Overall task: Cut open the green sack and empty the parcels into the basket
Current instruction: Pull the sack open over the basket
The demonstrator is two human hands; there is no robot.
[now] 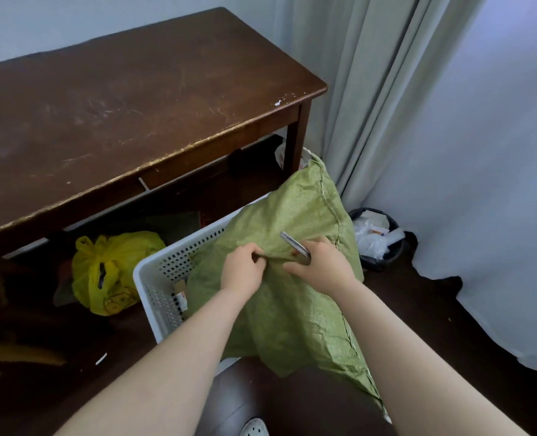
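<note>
A green woven sack lies across a white perforated plastic basket on the dark floor, covering most of it. My left hand pinches a fold of the sack near its middle. Just to the right, my right hand grips a silver bladed cutter, its tip resting on the sack's fabric by the pinched fold. A small parcel shows inside the basket beside the sack. The sack's stitched seam runs down its right edge.
A dark wooden table stands behind the basket. A yellow plastic bag sits under it on the left. A black waste bin with white rubbish stands right of the sack, by the grey curtain.
</note>
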